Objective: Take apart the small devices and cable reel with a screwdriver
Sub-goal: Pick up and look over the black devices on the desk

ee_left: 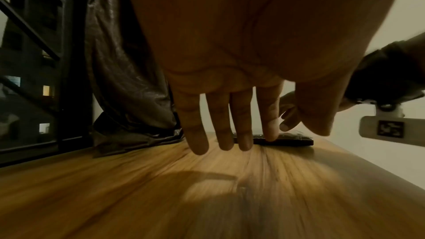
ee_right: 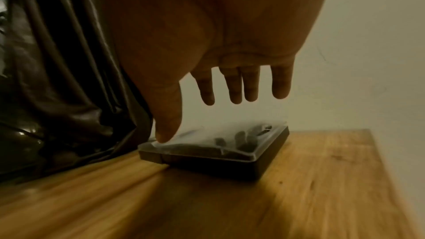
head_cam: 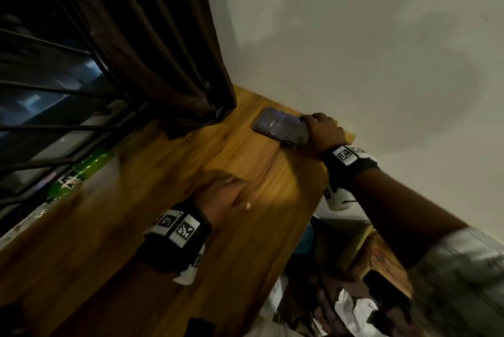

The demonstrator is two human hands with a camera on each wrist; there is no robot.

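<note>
Head cam first: my right hand (head_cam: 323,129) is out at the far corner of the wooden counter (head_cam: 152,227), sitting over the near end of a flat dark case (head_cam: 279,125) with a clear lid. The case lies flat by the wall, its long axis running from the curtain (head_cam: 163,50) side toward my hand. My left hand (head_cam: 223,196) is lower down over the middle of the counter, fingers straight, holding nothing. A green bottle (head_cam: 81,170) lies on the window ledge off to the left.

Left wrist cam: my left fingers (ee_left: 198,134) hang straight and a bit spread above the wood, nothing in them. Past them the case (ee_left: 287,141) shows edge-on, long side across the picture, with my right hand's fingertips (ee_left: 287,123) just above it.

Right wrist cam: my right fingers (ee_right: 233,86) are spread and relaxed above the case (ee_right: 218,152), not gripping it. The thumb tip comes down on the lid's left corner, next to the curtain (ee_right: 57,79). There's dark blurry stuff under the lid, can't tell what. The case sits angled, one corner toward the camera.
</note>
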